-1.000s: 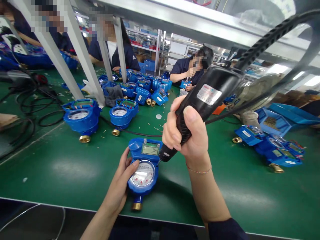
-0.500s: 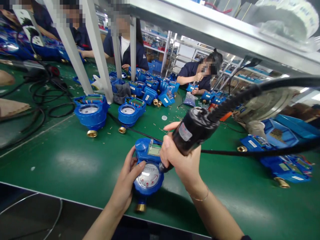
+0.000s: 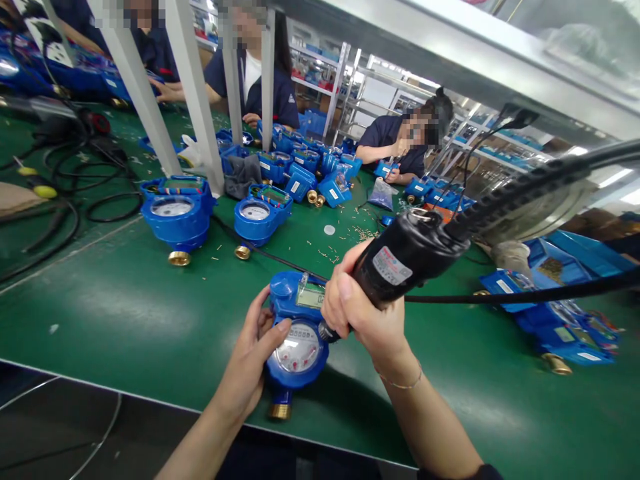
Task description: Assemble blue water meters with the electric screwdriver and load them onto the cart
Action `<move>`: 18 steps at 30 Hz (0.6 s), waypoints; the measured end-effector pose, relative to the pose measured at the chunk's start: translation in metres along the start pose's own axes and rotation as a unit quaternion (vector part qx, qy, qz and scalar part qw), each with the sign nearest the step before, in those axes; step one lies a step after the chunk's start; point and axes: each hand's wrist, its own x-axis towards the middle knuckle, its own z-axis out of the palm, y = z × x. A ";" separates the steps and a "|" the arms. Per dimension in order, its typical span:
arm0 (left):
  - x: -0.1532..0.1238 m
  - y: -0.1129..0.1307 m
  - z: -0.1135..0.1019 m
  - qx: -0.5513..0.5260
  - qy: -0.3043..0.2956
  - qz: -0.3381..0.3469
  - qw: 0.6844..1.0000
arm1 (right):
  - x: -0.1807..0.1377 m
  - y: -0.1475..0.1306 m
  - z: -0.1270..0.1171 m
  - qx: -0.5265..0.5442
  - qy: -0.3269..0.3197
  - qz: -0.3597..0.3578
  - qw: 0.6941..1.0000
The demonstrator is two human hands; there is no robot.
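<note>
A blue water meter with a round dial, a small display and a brass threaded end sits near the front edge of the green table. My left hand grips its left side, thumb on the dial's rim. Wrapped in my right hand is a black electric screwdriver, tilted, its nose down at the meter's right side beside the dial. The tip is hidden, so I cannot tell whether it touches a screw. Two more meters, one on the left and one nearer the middle, stand beyond with their tops uncovered.
Small screws lie scattered past my hands. Several meters and a blue bin are at right. A thick black cable runs off right. Metal posts rise at left; co-workers sit across the table.
My right hand's fingers have closed more fully around the screwdriver, whose body has shifted slightly right. The meter stays in my left hand. The whole view has shifted slightly.
</note>
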 end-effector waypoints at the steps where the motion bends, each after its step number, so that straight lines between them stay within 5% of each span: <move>1: 0.000 0.000 0.000 0.001 -0.001 0.002 1.000 | 0.001 0.001 -0.002 0.011 -0.016 0.005 1.000; 9: -0.017 0.001 -0.001 0.042 -0.012 -0.012 0.999 | 0.007 -0.015 -0.007 0.046 -0.088 0.014 0.995; 14: -0.033 -0.009 -0.004 0.104 -0.013 0.016 0.994 | 0.019 -0.054 0.012 0.046 -0.066 -0.087 0.993; 18: -0.031 -0.019 -0.008 0.117 -0.023 0.041 0.992 | 0.026 -0.049 0.036 0.091 -0.092 -0.089 0.988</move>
